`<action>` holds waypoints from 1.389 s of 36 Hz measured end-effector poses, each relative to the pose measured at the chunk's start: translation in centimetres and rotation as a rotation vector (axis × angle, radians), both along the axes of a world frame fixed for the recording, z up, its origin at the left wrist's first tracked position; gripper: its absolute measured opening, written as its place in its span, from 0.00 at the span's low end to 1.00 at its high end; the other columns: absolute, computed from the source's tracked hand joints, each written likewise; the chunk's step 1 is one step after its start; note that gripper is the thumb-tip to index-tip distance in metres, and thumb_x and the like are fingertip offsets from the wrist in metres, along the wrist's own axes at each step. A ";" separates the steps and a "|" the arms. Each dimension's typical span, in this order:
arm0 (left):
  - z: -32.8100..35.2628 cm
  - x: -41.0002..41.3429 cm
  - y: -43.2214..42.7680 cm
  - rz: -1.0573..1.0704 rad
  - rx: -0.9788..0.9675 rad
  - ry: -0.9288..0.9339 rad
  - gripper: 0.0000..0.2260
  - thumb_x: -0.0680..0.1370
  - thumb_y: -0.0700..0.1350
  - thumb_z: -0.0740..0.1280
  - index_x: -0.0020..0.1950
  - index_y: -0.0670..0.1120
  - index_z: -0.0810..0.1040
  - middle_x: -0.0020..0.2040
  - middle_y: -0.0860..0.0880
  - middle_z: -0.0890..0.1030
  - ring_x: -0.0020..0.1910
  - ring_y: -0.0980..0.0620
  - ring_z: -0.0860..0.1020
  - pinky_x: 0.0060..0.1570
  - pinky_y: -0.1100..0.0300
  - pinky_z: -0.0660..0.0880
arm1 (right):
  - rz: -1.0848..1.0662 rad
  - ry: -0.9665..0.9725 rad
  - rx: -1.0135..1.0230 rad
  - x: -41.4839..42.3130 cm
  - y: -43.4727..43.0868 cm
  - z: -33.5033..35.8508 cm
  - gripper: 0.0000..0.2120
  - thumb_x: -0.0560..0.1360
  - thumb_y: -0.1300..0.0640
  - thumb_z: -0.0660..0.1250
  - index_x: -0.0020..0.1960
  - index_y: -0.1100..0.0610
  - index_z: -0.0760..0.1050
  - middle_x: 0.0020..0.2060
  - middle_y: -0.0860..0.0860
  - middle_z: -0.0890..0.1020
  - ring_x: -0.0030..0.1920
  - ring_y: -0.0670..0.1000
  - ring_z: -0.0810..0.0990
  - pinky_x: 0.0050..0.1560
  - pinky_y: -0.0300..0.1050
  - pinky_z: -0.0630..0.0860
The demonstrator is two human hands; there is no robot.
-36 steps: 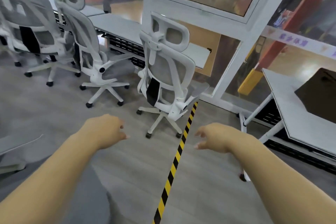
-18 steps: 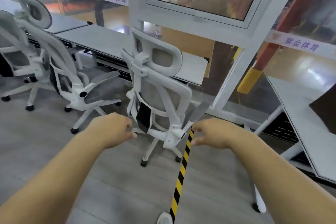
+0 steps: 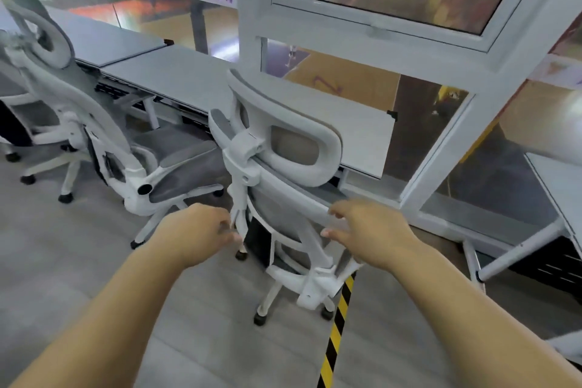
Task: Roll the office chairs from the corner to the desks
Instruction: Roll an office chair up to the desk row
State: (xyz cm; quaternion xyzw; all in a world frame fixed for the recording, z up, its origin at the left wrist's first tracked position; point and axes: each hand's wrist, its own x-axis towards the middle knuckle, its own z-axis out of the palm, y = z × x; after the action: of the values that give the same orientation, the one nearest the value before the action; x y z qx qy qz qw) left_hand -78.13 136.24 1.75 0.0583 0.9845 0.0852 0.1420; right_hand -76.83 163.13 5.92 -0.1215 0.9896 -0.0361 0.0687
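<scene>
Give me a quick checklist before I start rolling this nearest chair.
1. Left hand at the white mesh-back office chair: fingers curled at its frame's left edge; firm grip: cannot tell.
2. Right hand on the backrest's top edge: loosely open, not ok.
3. Casters on the grey floor: ok.
4. Second white chair close on the left: not ok.
5. Yellow-black floor tape beneath the base: ok.

Left hand (image 3: pixel 201 235) hides its own fingertips behind the white mesh-back office chair's (image 3: pixel 283 186) frame; grip can't be confirmed. Right hand (image 3: pixel 371 233) covers part of the backrest's right edge. Second white chair's (image 3: pixel 94 135) headrest is motion-blurred. Grey desk (image 3: pixel 563 186) at right is cut by the frame edge.
</scene>
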 end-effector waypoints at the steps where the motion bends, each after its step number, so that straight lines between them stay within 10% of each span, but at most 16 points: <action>1: 0.1 -0.9 -0.4 0.006 0.005 0.017 0.18 0.73 0.64 0.58 0.52 0.54 0.76 0.51 0.55 0.78 0.50 0.51 0.77 0.50 0.53 0.76 | -0.003 0.021 -0.008 -0.9 -0.4 -0.2 0.20 0.76 0.39 0.60 0.64 0.47 0.69 0.59 0.45 0.76 0.57 0.50 0.75 0.46 0.46 0.72; 12: -0.4 -14.0 -5.6 -0.047 0.140 0.211 0.23 0.77 0.42 0.63 0.70 0.55 0.65 0.70 0.51 0.67 0.64 0.45 0.70 0.56 0.48 0.73 | -0.139 -0.014 -0.017 -7.5 -6.4 -2.7 0.23 0.77 0.44 0.60 0.69 0.48 0.64 0.63 0.46 0.72 0.62 0.50 0.71 0.52 0.47 0.73; 26: -4.6 -23.6 -6.7 -0.450 0.332 0.465 0.20 0.68 0.30 0.69 0.60 0.39 0.77 0.60 0.40 0.78 0.64 0.37 0.70 0.65 0.49 0.64 | -0.443 -0.054 -0.140 -7.8 -7.0 -4.6 0.19 0.78 0.51 0.61 0.69 0.43 0.67 0.64 0.41 0.73 0.62 0.47 0.72 0.51 0.44 0.72; 50: -4.4 -14.0 -5.2 -0.425 0.313 0.507 0.16 0.66 0.43 0.76 0.52 0.43 0.80 0.48 0.45 0.81 0.48 0.41 0.79 0.48 0.48 0.73 | -0.417 0.014 -0.282 -3.4 -1.1 -4.5 0.18 0.75 0.58 0.68 0.64 0.52 0.76 0.60 0.47 0.78 0.60 0.50 0.74 0.58 0.49 0.72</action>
State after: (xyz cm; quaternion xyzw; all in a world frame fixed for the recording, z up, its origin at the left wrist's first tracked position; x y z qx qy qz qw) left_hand -92.17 131.02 -2.70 0.3019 0.9293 0.1864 -0.1027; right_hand -80.21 162.02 1.43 0.0767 0.9789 -0.1863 0.0351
